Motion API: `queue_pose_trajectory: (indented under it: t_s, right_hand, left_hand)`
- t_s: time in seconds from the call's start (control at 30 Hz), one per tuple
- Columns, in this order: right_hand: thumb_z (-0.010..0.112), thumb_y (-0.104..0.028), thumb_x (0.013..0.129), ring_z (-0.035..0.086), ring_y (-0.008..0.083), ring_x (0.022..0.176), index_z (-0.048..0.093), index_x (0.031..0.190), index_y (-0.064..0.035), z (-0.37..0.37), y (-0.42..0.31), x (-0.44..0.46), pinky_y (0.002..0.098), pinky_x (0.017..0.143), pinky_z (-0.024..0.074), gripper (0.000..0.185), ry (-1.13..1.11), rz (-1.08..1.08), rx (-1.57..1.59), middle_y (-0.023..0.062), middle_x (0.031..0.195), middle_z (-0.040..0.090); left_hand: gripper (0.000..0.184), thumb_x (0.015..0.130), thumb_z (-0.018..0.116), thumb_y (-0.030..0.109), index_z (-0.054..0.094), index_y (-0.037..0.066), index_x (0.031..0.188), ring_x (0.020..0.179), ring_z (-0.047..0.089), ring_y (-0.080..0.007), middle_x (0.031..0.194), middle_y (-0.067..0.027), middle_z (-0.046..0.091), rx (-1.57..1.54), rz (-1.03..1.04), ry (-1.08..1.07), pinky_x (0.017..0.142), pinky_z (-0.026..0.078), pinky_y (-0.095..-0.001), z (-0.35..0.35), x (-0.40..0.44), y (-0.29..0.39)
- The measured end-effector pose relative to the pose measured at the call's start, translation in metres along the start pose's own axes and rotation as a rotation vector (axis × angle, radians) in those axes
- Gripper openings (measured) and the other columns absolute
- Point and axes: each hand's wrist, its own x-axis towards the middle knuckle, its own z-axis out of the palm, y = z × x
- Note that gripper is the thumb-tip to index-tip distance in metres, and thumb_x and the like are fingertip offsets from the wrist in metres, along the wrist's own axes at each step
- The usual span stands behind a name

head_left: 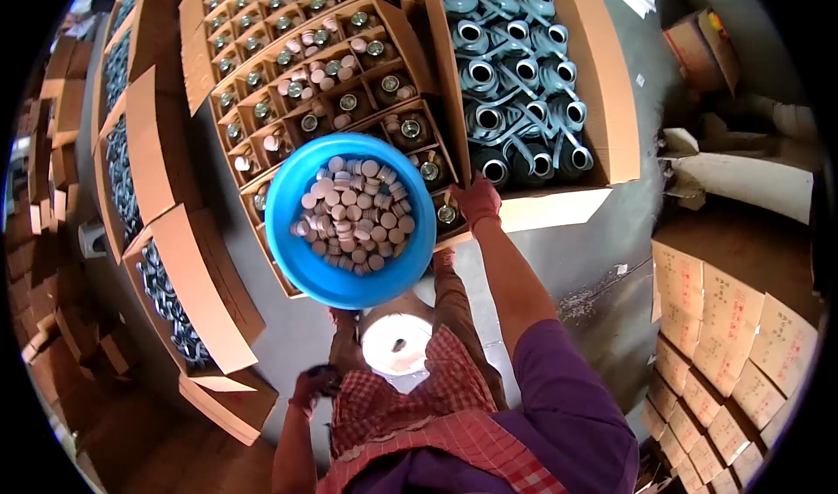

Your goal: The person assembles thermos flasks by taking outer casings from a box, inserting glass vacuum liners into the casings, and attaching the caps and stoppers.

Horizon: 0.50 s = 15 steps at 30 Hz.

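My right hand [478,204], in a red glove, reaches forward to the near corner where two cartons meet. Its fingers are closed over the cardboard edge of the carton [534,208] that holds grey-green plastic parts with round openings [482,72]. My left hand [305,391], also gloved, hangs low beside my checked apron, its fingers curled around something dark that I cannot make out. Between the arms and the cartons, a blue basin [290,265] full of small round pinkish caps [353,215] rests on the divided carton [408,106] of glass bottles [410,128].
Open cartons [205,289] with dark plastic parts line the left side. A round white stool top [397,344] is between my legs. Stacked printed cartons [729,328] stand at the right, below a white ledge [742,180]. A small open box [701,51] lies at upper right.
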Motion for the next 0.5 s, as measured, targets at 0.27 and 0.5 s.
queue_pose_trajectory:
  t_s: [0.27, 0.5]
  right_hand:
    - [0.06, -0.048, 0.081, 0.064, 0.0342, 0.093, 0.068, 0.098, -0.0179, 0.055, 0.073, 0.013, 0.0461, 0.077, 0.0507, 0.035, 0.066, -0.024, -0.247, 0.0112, 0.097, 0.068]
    - [0.061, -0.031, 0.083, 0.065, 0.0321, 0.086, 0.068, 0.092, -0.0139, 0.038, 0.162, -0.077, 0.0448, 0.073, 0.052, 0.02, -0.047, 0.077, -0.386, 0.0112, 0.09, 0.068]
  left_hand:
    - [0.05, 0.082, 0.066, 0.029, 0.051, 0.01, 0.126, 0.094, 0.062, -0.0295, 0.114, -0.0076, 0.061, -0.361, 0.126, 0.039, 0.077, 0.052, -0.0445, -0.023, 0.17, 0.061]
    - [0.037, 0.08, 0.07, 0.024, 0.057, 0.009, 0.111, 0.086, 0.062, -0.0238, 0.1, -0.0065, 0.063, -0.476, 0.075, -0.03, 0.072, 0.055, -0.0427, -0.013, 0.195, 0.078]
